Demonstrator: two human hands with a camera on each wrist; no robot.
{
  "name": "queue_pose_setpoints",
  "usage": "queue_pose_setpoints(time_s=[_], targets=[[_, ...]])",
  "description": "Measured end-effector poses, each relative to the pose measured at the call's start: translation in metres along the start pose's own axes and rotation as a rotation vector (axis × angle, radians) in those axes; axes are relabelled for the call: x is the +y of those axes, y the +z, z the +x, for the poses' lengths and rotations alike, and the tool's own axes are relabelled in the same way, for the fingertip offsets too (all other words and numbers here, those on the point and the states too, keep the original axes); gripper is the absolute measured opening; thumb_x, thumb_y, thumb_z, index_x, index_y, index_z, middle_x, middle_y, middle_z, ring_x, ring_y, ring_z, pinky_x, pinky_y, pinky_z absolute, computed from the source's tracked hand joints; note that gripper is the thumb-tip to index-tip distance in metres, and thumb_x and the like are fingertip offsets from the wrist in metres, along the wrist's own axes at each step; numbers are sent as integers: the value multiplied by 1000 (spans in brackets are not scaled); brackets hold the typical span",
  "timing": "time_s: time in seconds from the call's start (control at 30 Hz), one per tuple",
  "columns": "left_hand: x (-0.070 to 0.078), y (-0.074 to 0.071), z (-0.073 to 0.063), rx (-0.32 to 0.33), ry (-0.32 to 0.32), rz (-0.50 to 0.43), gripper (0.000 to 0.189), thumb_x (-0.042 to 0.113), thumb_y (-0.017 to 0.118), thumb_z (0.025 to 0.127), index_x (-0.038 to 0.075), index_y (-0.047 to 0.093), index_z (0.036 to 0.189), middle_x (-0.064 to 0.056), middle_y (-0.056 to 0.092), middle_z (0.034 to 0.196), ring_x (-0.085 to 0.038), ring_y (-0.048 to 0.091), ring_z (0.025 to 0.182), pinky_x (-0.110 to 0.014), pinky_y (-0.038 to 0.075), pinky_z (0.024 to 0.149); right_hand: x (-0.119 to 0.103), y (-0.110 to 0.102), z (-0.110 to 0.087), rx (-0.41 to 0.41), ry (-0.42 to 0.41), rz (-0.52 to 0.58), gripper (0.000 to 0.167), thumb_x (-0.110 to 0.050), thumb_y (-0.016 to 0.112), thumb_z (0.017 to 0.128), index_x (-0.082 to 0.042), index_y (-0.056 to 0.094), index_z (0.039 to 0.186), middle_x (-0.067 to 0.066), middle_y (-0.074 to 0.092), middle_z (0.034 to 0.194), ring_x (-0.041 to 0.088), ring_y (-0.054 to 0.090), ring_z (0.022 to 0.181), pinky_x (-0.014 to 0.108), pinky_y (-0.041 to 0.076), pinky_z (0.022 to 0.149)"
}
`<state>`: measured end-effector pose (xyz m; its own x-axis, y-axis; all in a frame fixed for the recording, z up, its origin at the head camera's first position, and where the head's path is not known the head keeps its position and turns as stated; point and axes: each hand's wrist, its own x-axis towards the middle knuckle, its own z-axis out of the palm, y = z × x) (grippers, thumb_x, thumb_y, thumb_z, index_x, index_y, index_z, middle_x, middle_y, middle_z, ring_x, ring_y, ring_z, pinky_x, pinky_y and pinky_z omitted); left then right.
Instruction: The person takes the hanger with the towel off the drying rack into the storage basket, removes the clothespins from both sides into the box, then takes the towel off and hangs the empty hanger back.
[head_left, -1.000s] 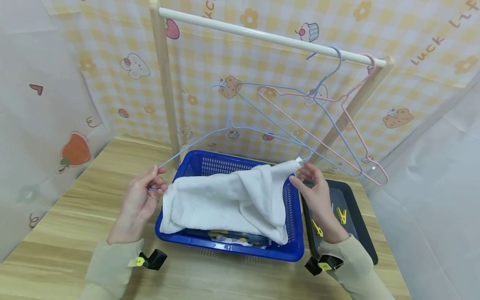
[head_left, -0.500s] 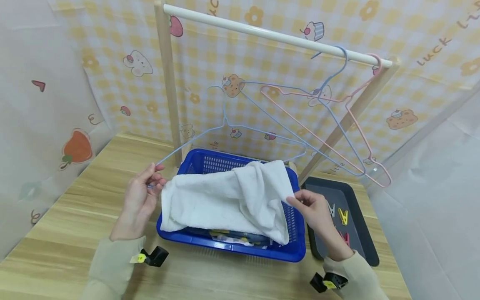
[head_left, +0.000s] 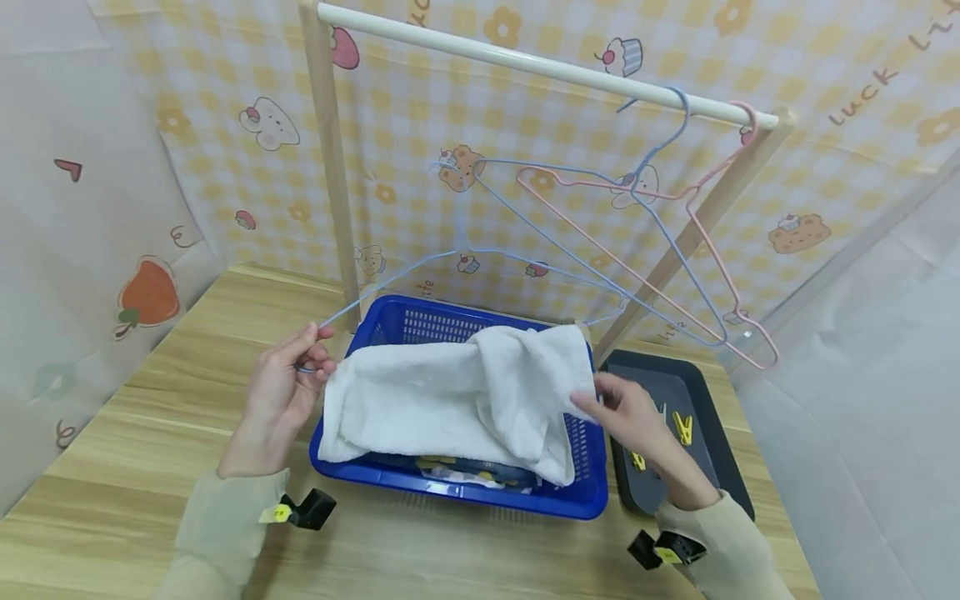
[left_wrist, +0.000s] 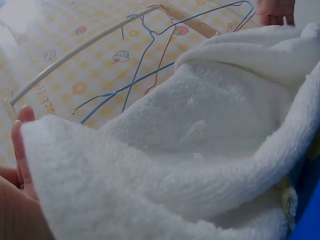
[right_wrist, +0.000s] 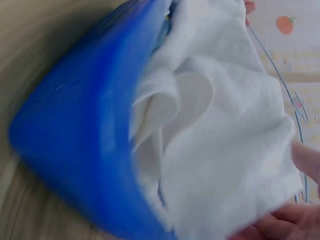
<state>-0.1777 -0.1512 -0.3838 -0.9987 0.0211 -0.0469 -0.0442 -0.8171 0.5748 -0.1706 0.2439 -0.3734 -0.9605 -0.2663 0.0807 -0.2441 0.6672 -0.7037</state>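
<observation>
My left hand (head_left: 285,383) grips the left end of a light-blue wire hanger (head_left: 386,283), whose hook points up in front of the rack. A white towel (head_left: 420,400) is draped over the hanger's lower part and lies across the blue basket (head_left: 517,500). Its right part is folded and bunched. The right hand (head_left: 633,417) pinches the towel's right edge between thumb and fingers, beside the basket's right rim. In the right wrist view, the thumb and fingers (right_wrist: 285,222) sit at the towel's corner. Most of the hanger's bottom bar is hidden by the towel.
Behind stands a wooden rack with a white rail (head_left: 480,52). Another blue hanger (head_left: 660,217) and a pink hanger (head_left: 723,267) hang at its right. A dark tray (head_left: 720,450) with several clothespins sits right of the basket. Patterned clothes (head_left: 480,471) lie beneath the towel.
My right hand has moved down from beside the hanger's right end and now pinches the towel's right edge, with that corner drawn lower. The left hand keeps its grip on the hanger.
</observation>
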Motion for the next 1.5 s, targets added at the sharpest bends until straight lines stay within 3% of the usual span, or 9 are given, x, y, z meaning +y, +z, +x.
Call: queue_pose_setpoints(time_s=[0.2, 0.33, 0.47, 0.63, 0.8, 0.97, 1.07, 1.17, 1.5], targets=[[-4, 2, 0, -32, -19, 13, 35, 9, 44, 100, -3, 69, 79, -6, 61, 55, -14, 62, 47, -14, 51, 44, -13, 9, 17, 187, 82, 210, 22, -16, 58, 94, 4, 67, 89, 9, 59, 60, 12, 50, 50, 21, 41, 45], [-4, 1, 1, 43, -9, -20, 34, 10, 44, 99, -3, 68, 79, -6, 60, 55, -14, 62, 46, -13, 50, 44, -28, 12, 10, 187, 74, 206, 32, -7, 58, 93, 6, 54, 64, 0, 44, 48, 7, 40, 42, 18, 33, 40], [0, -1, 2, 102, 7, -72, 33, 9, 45, 99, -3, 68, 78, -7, 60, 54, -15, 61, 46, -13, 49, 43, -35, 15, -6, 155, -8, 146, 38, 0, 59, 90, -1, 43, 56, -8, 26, 49, 1, 25, 42, 17, 20, 40], [6, -1, 2, 90, 20, -104, 34, 8, 44, 99, -5, 67, 78, -8, 60, 54, -16, 61, 46, -15, 50, 42, -8, 20, -22, 100, -46, 133, 18, 0, 61, 88, 0, 63, 71, -10, 28, 51, 0, 26, 43, 18, 23, 37], [6, -1, 1, 24, 9, -46, 32, 8, 46, 99, -4, 68, 79, -7, 61, 55, -15, 61, 46, -15, 51, 44, 5, 16, -22, 13, -25, 162, 10, -8, 65, 89, 1, 69, 92, -5, 49, 58, 4, 37, 44, 19, 32, 38], [2, -1, 1, -53, -12, 9, 33, 7, 45, 99, -3, 69, 79, -5, 62, 56, -13, 61, 47, -13, 50, 44, -2, 12, -3, 158, 76, 255, 25, -19, 63, 91, 2, 65, 106, 1, 68, 85, 7, 58, 67, 19, 49, 59], [-1, 1, 1, -62, -29, 17, 35, 8, 44, 100, -2, 70, 79, -5, 62, 56, -13, 62, 47, -13, 50, 44, -10, 12, 6, 266, 142, 353, 30, -22, 61, 93, 7, 65, 101, -4, 67, 77, 8, 59, 74, 19, 50, 66], [-3, 1, 1, -30, -27, 2, 34, 9, 45, 99, -3, 69, 79, -5, 61, 55, -13, 62, 47, -13, 50, 44, -13, 15, 7, 302, 165, 370, 29, -19, 62, 92, 10, 66, 93, -7, 64, 67, 9, 57, 67, 21, 48, 59], [8, -7, 2, 37, 1, -94, 37, 9, 41, 100, -5, 68, 79, -8, 62, 55, -16, 63, 48, -14, 51, 45, 0, 21, -22, 187, 146, 274, 18, -12, 65, 89, 4, 70, 83, -5, 51, 54, 9, 39, 52, 21, 34, 47]])
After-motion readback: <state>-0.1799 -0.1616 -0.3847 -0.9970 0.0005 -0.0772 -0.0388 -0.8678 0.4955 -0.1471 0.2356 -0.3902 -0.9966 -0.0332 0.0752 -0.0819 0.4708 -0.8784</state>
